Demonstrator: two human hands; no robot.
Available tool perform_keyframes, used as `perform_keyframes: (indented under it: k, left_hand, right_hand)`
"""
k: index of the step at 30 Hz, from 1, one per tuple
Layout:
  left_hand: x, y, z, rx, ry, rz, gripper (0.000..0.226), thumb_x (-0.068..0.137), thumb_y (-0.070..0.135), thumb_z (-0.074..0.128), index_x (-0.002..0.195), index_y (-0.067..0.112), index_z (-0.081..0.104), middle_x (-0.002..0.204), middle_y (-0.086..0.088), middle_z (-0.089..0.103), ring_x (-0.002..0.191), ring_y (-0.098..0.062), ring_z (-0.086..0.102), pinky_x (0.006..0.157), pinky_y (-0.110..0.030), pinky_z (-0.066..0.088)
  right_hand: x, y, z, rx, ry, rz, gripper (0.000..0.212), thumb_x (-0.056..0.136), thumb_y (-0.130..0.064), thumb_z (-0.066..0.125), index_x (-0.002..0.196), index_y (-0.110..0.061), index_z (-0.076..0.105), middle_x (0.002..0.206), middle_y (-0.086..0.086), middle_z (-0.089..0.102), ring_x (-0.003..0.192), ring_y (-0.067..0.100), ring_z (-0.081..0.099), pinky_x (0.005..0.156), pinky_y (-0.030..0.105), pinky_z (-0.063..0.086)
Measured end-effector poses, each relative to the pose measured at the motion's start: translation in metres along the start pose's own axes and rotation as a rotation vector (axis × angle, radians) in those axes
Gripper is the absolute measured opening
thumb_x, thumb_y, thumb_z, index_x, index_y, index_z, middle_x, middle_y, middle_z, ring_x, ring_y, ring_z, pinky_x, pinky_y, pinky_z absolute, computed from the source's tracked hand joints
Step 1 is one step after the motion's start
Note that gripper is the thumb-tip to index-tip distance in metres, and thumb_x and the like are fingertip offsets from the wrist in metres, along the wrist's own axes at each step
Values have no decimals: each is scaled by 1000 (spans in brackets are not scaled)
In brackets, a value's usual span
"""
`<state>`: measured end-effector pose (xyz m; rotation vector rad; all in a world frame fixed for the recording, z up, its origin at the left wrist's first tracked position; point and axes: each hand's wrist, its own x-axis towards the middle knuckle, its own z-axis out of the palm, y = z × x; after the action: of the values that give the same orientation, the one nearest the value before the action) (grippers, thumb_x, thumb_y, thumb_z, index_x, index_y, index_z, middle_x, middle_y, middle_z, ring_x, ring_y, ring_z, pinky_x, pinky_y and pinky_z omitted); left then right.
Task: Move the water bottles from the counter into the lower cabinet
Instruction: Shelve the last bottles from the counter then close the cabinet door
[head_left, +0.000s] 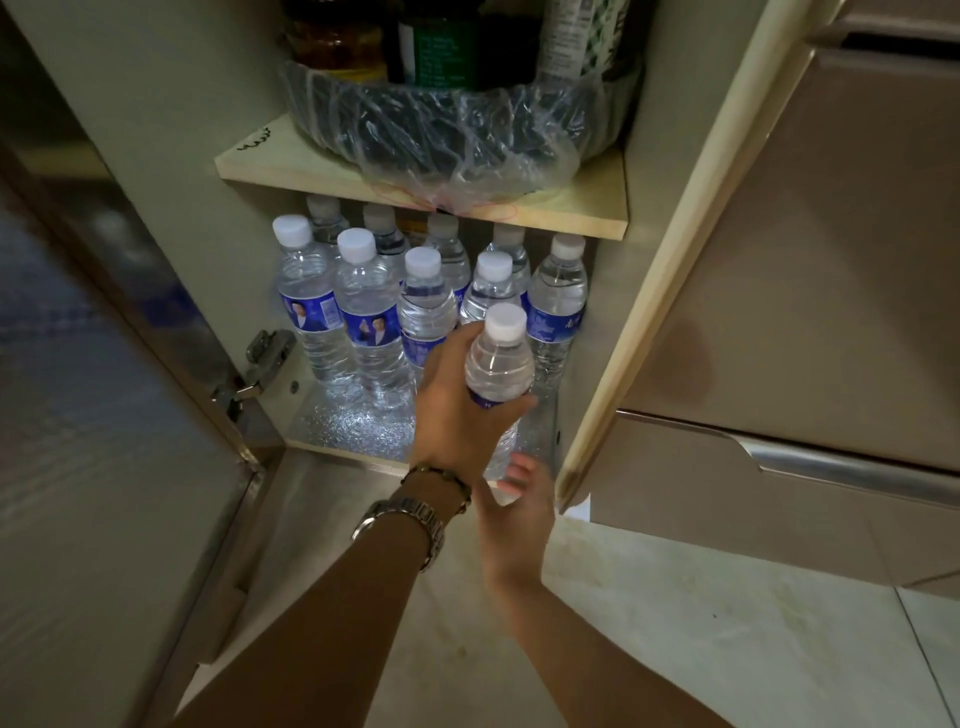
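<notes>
My left hand (452, 410), with a watch and bracelet on its wrist, grips a clear water bottle (500, 364) with a white cap and blue label around its middle. The bottle is upright at the cabinet's front right opening, just above the foil-lined cabinet floor (353, 421). My right hand (519, 514) is blurred below it, its fingers curled around the bottle's base. Several matching bottles (363, 301) stand in rows inside the lower compartment, filling the back and left.
A wooden shelf (571, 218) above carries a plastic-wrapped basin (441, 130) of jars. The left door (104, 415) hangs open on a metal hinge (260, 364). The right door's edge (649, 286) stands beside brown drawers (805, 312). Pale floor tiles (675, 623) lie below.
</notes>
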<state>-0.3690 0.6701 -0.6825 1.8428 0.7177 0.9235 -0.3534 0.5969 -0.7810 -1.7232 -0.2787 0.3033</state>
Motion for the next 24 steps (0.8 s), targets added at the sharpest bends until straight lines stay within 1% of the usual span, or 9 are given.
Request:
perform_keyframes:
  k: [2, 4, 6, 10, 14, 16, 19, 21, 24]
  left_hand:
    - [1, 2, 5, 44, -4, 30, 76, 61, 12, 84, 127, 22, 47, 111, 19, 46, 116, -16, 48, 100, -38, 44]
    - [1, 3, 8, 67, 2, 26, 77, 61, 11, 84, 128, 22, 47, 110, 14, 41, 111, -9, 42, 100, -29, 39]
    - [0, 4, 10, 78, 13, 21, 78, 61, 11, 83, 129, 23, 47, 111, 7, 39, 107, -8, 40, 99, -28, 38]
    - [3, 1, 11, 153, 26, 38, 79, 61, 23, 84, 130, 24, 47, 112, 0, 46, 111, -18, 45, 97, -33, 41]
    - [5, 1, 5, 244, -35, 73, 83, 60, 29, 84, 133, 26, 45, 119, -2, 51, 115, -17, 42, 93, -23, 33]
    - [4, 2, 0, 210, -70, 80, 83, 61, 25, 84, 133, 26, 44, 120, 2, 50, 115, -16, 44, 95, -25, 37]
    - [4, 1, -7, 179, -117, 93, 82, 64, 22, 83, 134, 29, 42, 122, 5, 49, 112, -12, 49, 98, -37, 46]
    - [5, 1, -10, 146, -141, 64, 80, 66, 19, 82, 134, 32, 42, 125, 5, 46, 107, -5, 49, 97, -37, 47]
    - [6, 3, -9, 112, -152, 47, 75, 68, 15, 80, 131, 31, 43, 126, 5, 47, 105, -2, 48, 97, -33, 48]
  right_hand:
    - [4, -3, 2, 42, 64, 51, 38, 76, -12, 77, 102, -21, 51, 100, 5, 56, 85, 19, 58, 76, 28, 47]
    - [6, -3, 3, 65, 101, 75, 36, 77, -11, 75, 101, -20, 50, 100, 7, 56, 83, 18, 58, 75, 27, 45]
    - [6, -1, 4, 67, 127, 82, 34, 78, -10, 73, 101, -20, 50, 99, 8, 57, 81, 16, 57, 76, 28, 46]
    - [5, 0, 9, 107, 193, 102, 31, 78, -11, 74, 100, -18, 52, 98, 10, 59, 81, 16, 57, 76, 30, 48]
    - [3, -4, 15, 136, 244, 105, 32, 77, -10, 76, 97, -17, 53, 94, 8, 61, 82, 19, 59, 77, 31, 49]
    - [2, -7, 19, 141, 262, 103, 30, 77, -9, 75, 96, -16, 53, 92, 8, 61, 84, 22, 60, 77, 30, 48]
    - [2, -12, 24, 153, 285, 127, 30, 78, -10, 74, 93, -18, 50, 92, 8, 60, 83, 23, 58, 76, 29, 47]
    - [3, -13, 26, 151, 294, 124, 29, 79, -11, 73, 92, -20, 49, 91, 8, 59, 81, 22, 57, 74, 28, 46]
    - [5, -15, 27, 141, 304, 107, 27, 81, -10, 70, 91, -20, 47, 90, 7, 56, 80, 24, 55, 71, 26, 44]
